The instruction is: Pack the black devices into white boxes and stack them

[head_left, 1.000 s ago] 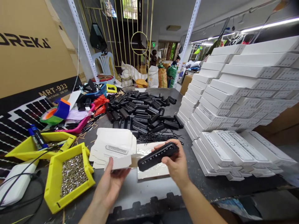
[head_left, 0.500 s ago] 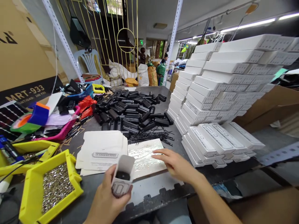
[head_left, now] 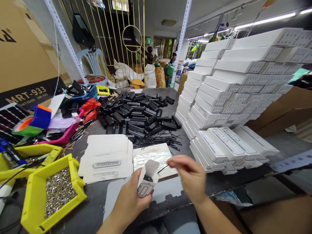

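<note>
My left hand (head_left: 131, 196) is wrapped round a small white box (head_left: 145, 189), whose end flap stands open with a black item (head_left: 147, 178) inside. To its right, my right hand (head_left: 191, 175) pinches a thin black stick (head_left: 162, 169) that points toward the box's open end. Behind the box lies a white pad with a shiny, clear surface (head_left: 152, 156). Flat white cartons (head_left: 107, 156) are stacked to the left of the pad. Thin black sticks (head_left: 161, 140) lie loose beyond it, in front of a heap of black cases (head_left: 138, 118).
Stacked white boxes (head_left: 219, 94) rise high on the right. At the left are a yellow bin of small metal parts (head_left: 59, 191), a pink basket (head_left: 62, 135) and a large cardboard box (head_left: 21, 58). A metal post (head_left: 181, 42) stands behind the table.
My left hand and the box have moved right and slightly up. My right hand, earlier with fingers apart over the pad, has now taken hold of a thin black stick.
</note>
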Available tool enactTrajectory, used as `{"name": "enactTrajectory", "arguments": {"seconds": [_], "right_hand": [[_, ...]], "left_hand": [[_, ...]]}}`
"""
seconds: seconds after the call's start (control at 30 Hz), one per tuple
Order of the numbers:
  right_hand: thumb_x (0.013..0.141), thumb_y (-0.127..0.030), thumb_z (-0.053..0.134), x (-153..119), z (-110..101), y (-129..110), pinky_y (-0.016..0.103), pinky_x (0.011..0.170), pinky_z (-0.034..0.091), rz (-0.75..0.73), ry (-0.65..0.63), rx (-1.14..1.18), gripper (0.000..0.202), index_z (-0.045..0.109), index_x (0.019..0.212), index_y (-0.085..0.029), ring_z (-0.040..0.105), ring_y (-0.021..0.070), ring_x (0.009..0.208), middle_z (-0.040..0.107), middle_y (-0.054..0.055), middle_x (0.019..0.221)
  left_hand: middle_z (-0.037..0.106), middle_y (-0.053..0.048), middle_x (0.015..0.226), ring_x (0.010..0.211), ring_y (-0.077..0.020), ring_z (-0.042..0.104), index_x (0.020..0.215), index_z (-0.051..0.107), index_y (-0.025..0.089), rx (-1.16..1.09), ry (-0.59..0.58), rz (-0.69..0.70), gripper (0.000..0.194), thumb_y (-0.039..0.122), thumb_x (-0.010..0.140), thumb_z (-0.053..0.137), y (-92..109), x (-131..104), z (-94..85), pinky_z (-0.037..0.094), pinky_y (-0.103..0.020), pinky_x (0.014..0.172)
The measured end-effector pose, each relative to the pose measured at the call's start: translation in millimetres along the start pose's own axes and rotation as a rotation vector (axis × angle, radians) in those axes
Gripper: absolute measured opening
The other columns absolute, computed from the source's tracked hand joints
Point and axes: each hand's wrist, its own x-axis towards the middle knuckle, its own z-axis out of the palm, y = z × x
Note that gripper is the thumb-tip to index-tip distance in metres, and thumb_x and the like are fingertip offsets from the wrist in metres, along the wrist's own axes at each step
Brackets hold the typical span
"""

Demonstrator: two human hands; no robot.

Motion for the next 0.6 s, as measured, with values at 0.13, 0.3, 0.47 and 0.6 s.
{"name": "enactTrajectory", "arguments": {"seconds": [0.13, 0.3, 0.47, 0.6], "right_hand": [[0.078, -0.022, 0.071, 4.7, 28.0, 1.0, 0.033, 0.07, 0.051, 0.037, -0.415, -0.185, 0.007, 0.074, 0.084, -0.026, 0.062, 0.0181, 0.072, 0.07, 0.001, 0.073], [0.076, -0.039, 0.071, -3.8, 43.3, 27.9, 0.037, 0.081, 0.049, 0.197, -0.253, -0.026, 0.037, 0.065, 0.11, -0.026, 0.06, 0.0197, 0.086, 0.066, 0.004, 0.095], [0.082, -0.051, 0.061, -21.4, 65.4, 39.6, 0.039, 0.089, 0.049, 0.455, -0.484, 0.38, 0.049, 0.06, 0.122, -0.023, 0.062, 0.0229, 0.101, 0.066, 0.008, 0.111], [0.083, -0.048, 0.06, -24.8, 71.1, 37.4, 0.042, 0.1, 0.042, 0.174, -0.515, 0.28, 0.037, 0.068, 0.112, -0.027, 0.055, 0.0252, 0.115, 0.062, 0.007, 0.121]], "left_hand": [[0.068, -0.004, 0.101, 0.082, -0.0254, 0.067, 0.137, 0.02, 0.031, -0.006, 0.119, 0.023, 0.077, 0.028, 0.073, 0.062, -12.8, -2.6, 5.2, 0.048, -0.032, 0.068], [0.063, -0.001, 0.102, 0.072, -0.0162, 0.064, 0.114, 0.037, 0.031, -0.057, 0.219, 0.151, 0.043, 0.028, 0.078, 0.06, -27.6, -4.6, 6.6, 0.048, -0.028, 0.067], [0.061, -0.006, 0.112, 0.085, -0.0228, 0.066, 0.124, 0.024, 0.03, -0.154, 0.171, 0.123, 0.067, 0.025, 0.071, 0.064, -19.6, 1.2, 3.5, 0.05, -0.034, 0.071], [0.065, -0.009, 0.109, 0.084, -0.0257, 0.068, 0.142, -0.001, 0.027, -0.198, 0.105, -0.032, 0.095, 0.026, 0.071, 0.063, -11.0, 4.7, -1.7, 0.051, -0.037, 0.072]]}}
